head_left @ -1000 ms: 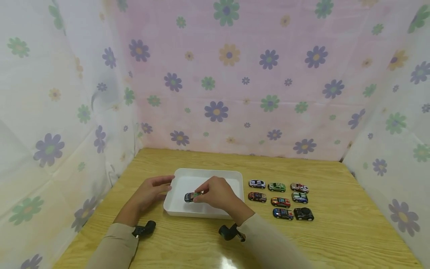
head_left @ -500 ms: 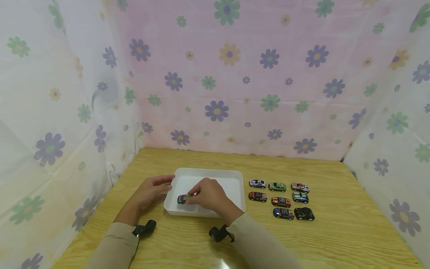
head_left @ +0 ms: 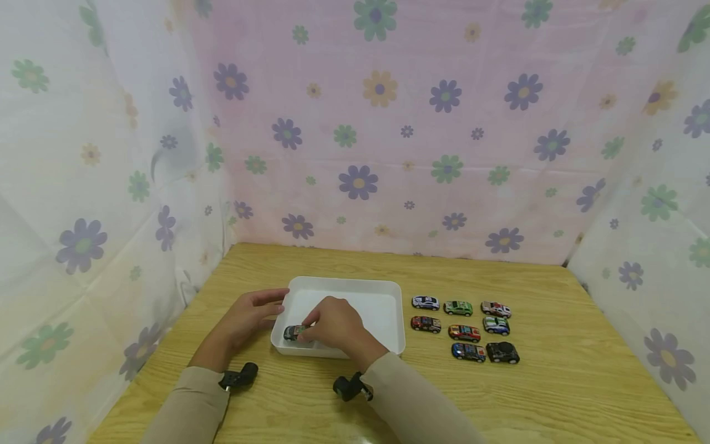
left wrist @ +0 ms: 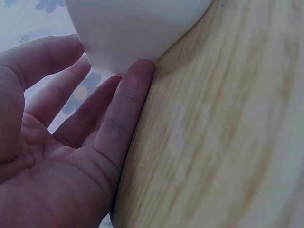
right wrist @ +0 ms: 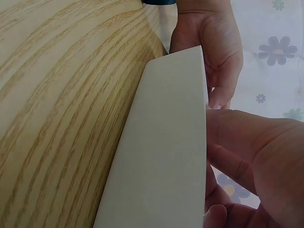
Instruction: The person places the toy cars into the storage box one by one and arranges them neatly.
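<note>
In the head view a white tray [head_left: 355, 302] stands on the wooden table. Inside its front left corner my right hand [head_left: 335, 324] pinches a small dark toy car [head_left: 294, 333] between thumb and fingers. The tray wall hides those fingertips and the car in the right wrist view. My left hand [head_left: 248, 317] is at the tray's left side, its fingers fairly straight. Its fingertips [left wrist: 137, 71] touch the outside of the tray wall [left wrist: 128, 28] in the left wrist view, with the little finger low along the table.
Several toy cars stand in loose rows to the right of the tray, among them a green car [head_left: 457, 308], a red car [head_left: 426, 324], a blue car [head_left: 468, 351] and a black car [head_left: 502, 352]. Flowered cloth [head_left: 360, 142] encloses the table [head_left: 560, 370] at the back and sides.
My right hand has moved left and slightly toward the front with the toy car, from the tray's middle left into its front left corner. My left hand has stayed at the tray's side.
</note>
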Demonstrator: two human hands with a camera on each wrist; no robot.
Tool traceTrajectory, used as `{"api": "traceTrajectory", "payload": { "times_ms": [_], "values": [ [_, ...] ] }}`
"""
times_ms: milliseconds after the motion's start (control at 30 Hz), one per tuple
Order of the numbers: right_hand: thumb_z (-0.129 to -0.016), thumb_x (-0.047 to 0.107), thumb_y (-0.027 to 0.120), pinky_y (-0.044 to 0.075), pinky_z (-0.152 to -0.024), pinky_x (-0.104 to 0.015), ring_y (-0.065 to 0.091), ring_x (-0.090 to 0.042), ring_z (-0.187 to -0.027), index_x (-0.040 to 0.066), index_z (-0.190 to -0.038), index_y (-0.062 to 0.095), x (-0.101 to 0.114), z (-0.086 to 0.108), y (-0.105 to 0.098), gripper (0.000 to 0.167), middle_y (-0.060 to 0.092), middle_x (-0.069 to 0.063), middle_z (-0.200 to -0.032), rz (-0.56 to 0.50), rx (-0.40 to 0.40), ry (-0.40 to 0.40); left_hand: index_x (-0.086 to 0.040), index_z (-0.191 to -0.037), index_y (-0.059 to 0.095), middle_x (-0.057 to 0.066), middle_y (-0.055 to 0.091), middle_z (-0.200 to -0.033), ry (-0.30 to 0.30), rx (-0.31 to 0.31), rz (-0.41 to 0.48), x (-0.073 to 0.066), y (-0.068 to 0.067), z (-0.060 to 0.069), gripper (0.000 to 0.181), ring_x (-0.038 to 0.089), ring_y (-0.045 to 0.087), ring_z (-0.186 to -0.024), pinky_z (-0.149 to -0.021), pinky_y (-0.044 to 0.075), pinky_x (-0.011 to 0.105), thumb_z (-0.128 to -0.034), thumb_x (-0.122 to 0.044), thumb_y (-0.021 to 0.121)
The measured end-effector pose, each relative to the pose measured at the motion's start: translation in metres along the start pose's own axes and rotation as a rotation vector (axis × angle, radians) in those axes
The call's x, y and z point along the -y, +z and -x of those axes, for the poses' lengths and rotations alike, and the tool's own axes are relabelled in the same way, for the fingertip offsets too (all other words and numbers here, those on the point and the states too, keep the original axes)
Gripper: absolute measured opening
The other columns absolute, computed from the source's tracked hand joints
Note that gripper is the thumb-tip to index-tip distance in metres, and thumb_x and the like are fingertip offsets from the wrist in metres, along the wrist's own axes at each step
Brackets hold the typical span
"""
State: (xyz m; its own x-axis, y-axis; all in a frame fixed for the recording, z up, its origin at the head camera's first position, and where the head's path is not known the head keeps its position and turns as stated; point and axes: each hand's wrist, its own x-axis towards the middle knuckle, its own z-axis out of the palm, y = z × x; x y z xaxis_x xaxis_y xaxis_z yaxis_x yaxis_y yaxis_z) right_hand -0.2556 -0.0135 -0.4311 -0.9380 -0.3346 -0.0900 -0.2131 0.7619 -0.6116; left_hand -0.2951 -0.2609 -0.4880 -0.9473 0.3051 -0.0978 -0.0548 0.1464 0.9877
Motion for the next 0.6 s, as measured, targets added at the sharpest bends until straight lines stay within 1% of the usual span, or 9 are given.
{"api": "traceTrajectory", "payload": {
  "times_ms": [133,267,433,600],
  "values": [
    [-0.075,0.039,0.093,0.044,-0.062,-0.027,0.057,-0.006,-0.075,0.03,-0.087,0.085,-0.0005,-0.0029,0.0028,0.017,0.072,0.021,-0.079,0.019,0.009,0.017,-0.004,-0.152,0.051,0.017,0.044,-0.161,-0.003,-0.001,-0.004,0.0009,0.0005,-0.0009,0.053,0.036,0.049,-0.141,-0.096,0.06,0.039,-0.1023,-0.015,0.066],
    [-0.075,0.039,0.093,0.044,-0.061,-0.027,0.056,-0.006,-0.073,0.031,-0.085,0.085,-0.0002,-0.0038,0.0056,0.015,0.071,0.021,-0.076,0.025,0.015,0.018,-0.005,-0.151,0.052,0.016,0.045,-0.16,-0.014,-0.01,-0.004,-0.0001,0.0009,-0.0016,0.052,0.034,0.049,-0.141,-0.096,0.059,0.038,-0.1024,-0.014,0.065],
    [-0.075,0.038,0.093,0.044,-0.062,-0.028,0.056,-0.007,-0.074,0.03,-0.083,0.085,0.0005,-0.003,0.0083,0.014,0.07,0.019,-0.075,0.016,0.023,0.035,-0.003,-0.153,0.049,0.019,0.043,-0.161,-0.004,-0.001,-0.01,-0.0008,0.0004,-0.0005,0.053,0.033,0.049,-0.14,-0.097,0.059,0.038,-0.103,-0.014,0.064],
    [-0.075,0.038,0.093,0.044,-0.062,-0.028,0.056,-0.008,-0.074,0.029,-0.084,0.085,-0.0008,-0.003,0.0096,0.015,0.07,0.018,-0.075,0.008,0.023,0.039,-0.004,-0.152,0.051,0.016,0.044,-0.161,-0.023,-0.015,-0.006,-0.0019,0.0011,-0.0008,0.052,0.033,0.049,-0.141,-0.097,0.059,0.036,-0.1028,-0.014,0.065]
  ]
}}
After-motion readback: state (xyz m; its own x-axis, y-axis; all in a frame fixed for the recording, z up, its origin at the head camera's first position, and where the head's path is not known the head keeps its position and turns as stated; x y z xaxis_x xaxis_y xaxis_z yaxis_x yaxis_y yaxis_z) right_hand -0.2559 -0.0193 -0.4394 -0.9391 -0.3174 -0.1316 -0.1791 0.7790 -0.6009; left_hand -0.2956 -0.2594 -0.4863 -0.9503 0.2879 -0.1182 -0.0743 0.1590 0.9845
